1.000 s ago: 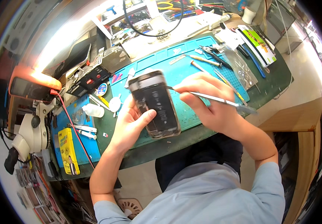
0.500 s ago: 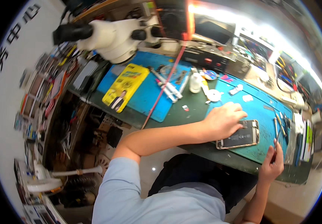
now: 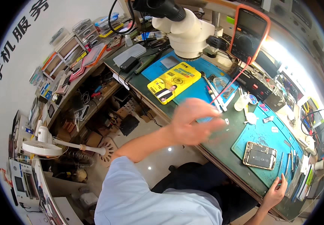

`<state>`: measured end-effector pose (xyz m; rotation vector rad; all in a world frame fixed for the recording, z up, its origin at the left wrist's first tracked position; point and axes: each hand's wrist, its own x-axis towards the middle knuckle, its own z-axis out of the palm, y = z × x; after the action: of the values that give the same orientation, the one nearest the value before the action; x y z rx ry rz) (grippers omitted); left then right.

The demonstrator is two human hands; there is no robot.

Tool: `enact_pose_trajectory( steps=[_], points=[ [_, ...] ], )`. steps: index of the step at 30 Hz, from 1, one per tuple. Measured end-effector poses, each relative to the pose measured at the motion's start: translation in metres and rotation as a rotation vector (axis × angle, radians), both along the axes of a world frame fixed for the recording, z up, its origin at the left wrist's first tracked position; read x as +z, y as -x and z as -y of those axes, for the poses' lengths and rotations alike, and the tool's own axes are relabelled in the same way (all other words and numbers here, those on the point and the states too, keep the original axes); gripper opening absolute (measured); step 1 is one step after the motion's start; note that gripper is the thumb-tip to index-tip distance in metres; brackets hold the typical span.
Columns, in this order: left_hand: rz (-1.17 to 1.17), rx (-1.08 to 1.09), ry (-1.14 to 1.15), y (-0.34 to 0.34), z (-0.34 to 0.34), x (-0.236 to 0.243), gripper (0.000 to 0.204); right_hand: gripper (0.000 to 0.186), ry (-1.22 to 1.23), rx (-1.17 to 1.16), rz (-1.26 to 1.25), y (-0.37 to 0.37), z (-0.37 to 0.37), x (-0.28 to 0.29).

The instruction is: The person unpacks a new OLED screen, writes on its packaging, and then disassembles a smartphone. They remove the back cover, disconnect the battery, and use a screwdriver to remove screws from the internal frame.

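Note:
My left hand (image 3: 196, 122) is blurred by motion, in the air over the front edge of the bench. Its fingers look partly spread, and I see nothing in them. My right hand (image 3: 276, 190) is low at the right front corner of the blue work mat (image 3: 240, 144). A slim tool (image 3: 281, 164) runs up from between its thumb and forefinger; its kind is unclear. Left of that hand, an opened phone (image 3: 260, 156) lies on the mat, black battery showing. Other slim hand tools (image 3: 288, 165) lie just beyond the right fingertips.
A white microscope (image 3: 186, 33) stands at the back, with an orange multimeter (image 3: 249, 33) to its right. A yellow package (image 3: 174, 82) lies on a second blue mat. A small bottle (image 3: 241, 102) stands mid-bench. At the left are cluttered shelves and a white fan (image 3: 43, 147).
My left hand has left the phone and swung up and left, over the bench edge. The whole view has shifted, and more of the bench's left side shows. The phone stays on the mat.

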<state>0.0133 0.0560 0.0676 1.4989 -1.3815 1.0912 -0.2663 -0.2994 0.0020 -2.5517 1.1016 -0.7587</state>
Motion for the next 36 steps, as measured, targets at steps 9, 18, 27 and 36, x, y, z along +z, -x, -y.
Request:
enact_pose_trajectory(
  steps=[9, 18, 27, 36],
  points=[
    [-0.174, 0.981, 0.219, -0.108, -0.208, -0.04, 0.032, 0.017, 0.315, 0.068, 0.343, 0.01, -0.006, -0.013],
    [-0.331, 1.158, 0.189, -0.094, -0.335, -0.048, 0.027, 0.029, 0.28, 0.171, 0.502, 0.038, 0.012, -0.045],
    [-0.832, 0.84, -0.09, -0.024, -0.389, -0.036, 0.022, 0.031, 0.554, 0.038, 0.63, -0.005, -0.028, -0.027],
    [-0.406, 0.891, -0.428, -0.036, -0.474, -0.017, 0.02, 0.034, 0.073, 1.433, 0.798, -0.138, -0.404, 0.035]
  ],
)
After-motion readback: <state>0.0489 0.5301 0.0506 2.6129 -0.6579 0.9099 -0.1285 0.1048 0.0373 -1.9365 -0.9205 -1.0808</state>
